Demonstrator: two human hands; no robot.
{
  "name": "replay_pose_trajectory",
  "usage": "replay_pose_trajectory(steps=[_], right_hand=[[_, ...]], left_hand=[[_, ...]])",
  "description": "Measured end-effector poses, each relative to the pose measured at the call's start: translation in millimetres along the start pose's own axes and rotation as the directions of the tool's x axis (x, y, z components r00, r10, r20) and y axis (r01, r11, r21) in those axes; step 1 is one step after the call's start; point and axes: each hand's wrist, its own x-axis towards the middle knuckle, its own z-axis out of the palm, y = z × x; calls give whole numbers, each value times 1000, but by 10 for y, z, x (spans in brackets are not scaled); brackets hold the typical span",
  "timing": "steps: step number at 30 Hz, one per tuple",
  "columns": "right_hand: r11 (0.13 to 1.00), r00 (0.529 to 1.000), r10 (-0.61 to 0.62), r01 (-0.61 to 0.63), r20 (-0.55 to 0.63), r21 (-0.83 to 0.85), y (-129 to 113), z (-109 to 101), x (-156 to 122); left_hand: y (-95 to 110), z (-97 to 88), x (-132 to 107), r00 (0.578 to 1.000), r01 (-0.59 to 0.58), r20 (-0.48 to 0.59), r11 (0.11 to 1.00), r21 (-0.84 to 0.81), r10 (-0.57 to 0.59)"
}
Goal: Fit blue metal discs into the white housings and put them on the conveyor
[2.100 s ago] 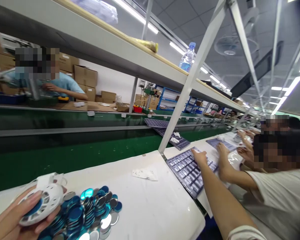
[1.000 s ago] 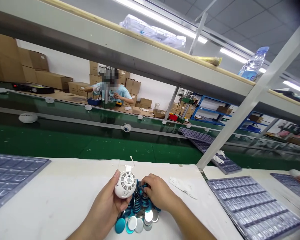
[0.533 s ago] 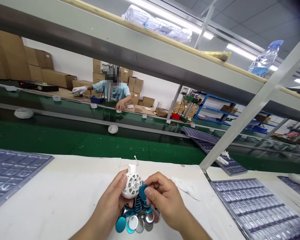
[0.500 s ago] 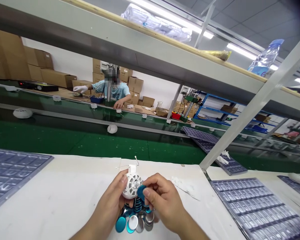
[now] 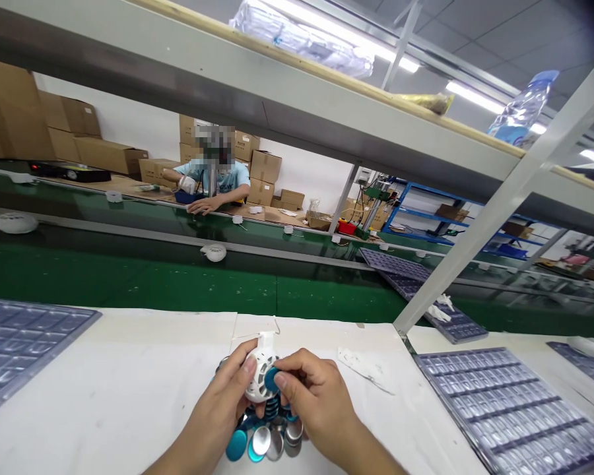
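Observation:
My left hand (image 5: pixel 222 409) is wrapped round a small white round fan housing (image 5: pixel 258 376) with a slotted face, held just above the white bench top (image 5: pixel 113 389). My right hand (image 5: pixel 313 402) pinches a blue round disc (image 5: pixel 270 379) against the centre of that housing. Under both hands lies a pile of blue and mirror-silver discs (image 5: pixel 264 439).
Clear blister trays sit at the left (image 5: pixel 14 343) and right (image 5: pixel 499 409). A scrap of white paper (image 5: pixel 363 363) lies right of my hands. Beyond the bench runs a green conveyor (image 5: pixel 129 277) carrying white housings (image 5: pixel 214 252). A person in a light blue shirt (image 5: pixel 210 181) works opposite. A slanted metal post (image 5: pixel 495 204) rises at right.
My head turned left from the co-workers to my own bench. My right hand picked a blue disc from the pile and brought it onto the face of the white housing.

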Motion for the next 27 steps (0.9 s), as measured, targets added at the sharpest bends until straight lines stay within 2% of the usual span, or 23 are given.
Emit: replay_pose_trajectory(steps=[5, 9, 13, 16, 18, 21, 24, 25, 27], right_hand=[[1000, 1000, 8, -8, -18, 15, 10, 18, 6], [999, 1000, 29, -29, -7, 21, -11, 16, 5], [994, 994, 104, -104, -13, 18, 2, 4, -4], [987, 987, 158, -157, -12, 46, 49, -1, 3], [978, 982, 188, -188, 5, 86, 75, -1, 16], [960, 974, 227, -227, 16, 162, 75, 4, 39], [945, 982, 189, -176, -21, 275, 29, 35, 42], [928, 985, 174, -165, 2, 335, 14, 54, 36], [859, 978, 161, -206, 135, 468, 7, 106, 12]], left_hand=[[-17, -6, 14, 998, -15, 60, 999, -33, 17], [-23, -24, -4, 999, -20, 40, 1000, -13, 20], [-45, -42, -46, 998, -53, 29, 994, 100, 51], [-67, -35, -59, 995, -91, 39, 991, 96, 88], [-70, -24, -57, 994, -105, 41, 990, 97, 101], [-51, -20, -49, 993, -113, 46, 972, 208, 106], [-33, -30, -43, 990, -118, 107, 960, 255, 93], [-33, -35, -43, 986, -115, 144, 965, 237, 82], [-46, -40, -48, 973, -104, 222, 977, 183, 62]])
